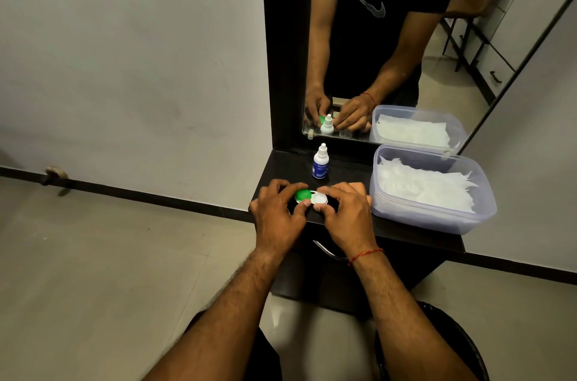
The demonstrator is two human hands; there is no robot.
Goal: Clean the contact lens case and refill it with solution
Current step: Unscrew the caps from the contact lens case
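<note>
Head view, looking down at a dark worktop (406,230) set against a mirror (390,37), and both hands are right on the contact lens case (311,197). It lies flat near the front edge, green cap (303,194) on the left well, white cap (320,198) on the right. The left hand (278,212) curls round the green side, thumb on the near rim and fingers arched over the far side, so that grip is closed on the case. The right hand (346,212) mirrors it on the white side, thumb tip at the near edge and forefinger across the top, its grip pinched on that cap. One hand per well looks like bracing and twisting at once, with the worktop taking the downward push. Whether a cap is being loosened or tightened, I cannot tell.

The solution bottle (320,162) stands upright just behind the case, nozzle capped, near but apart from both hands. To the right sits a clear plastic tub (434,218) holding white tissues (421,184), close by the right hand, handy for wiping the wells.

The mirror repeats it all from the far side: both hands closed round the case, the bottle in front of them.
</note>
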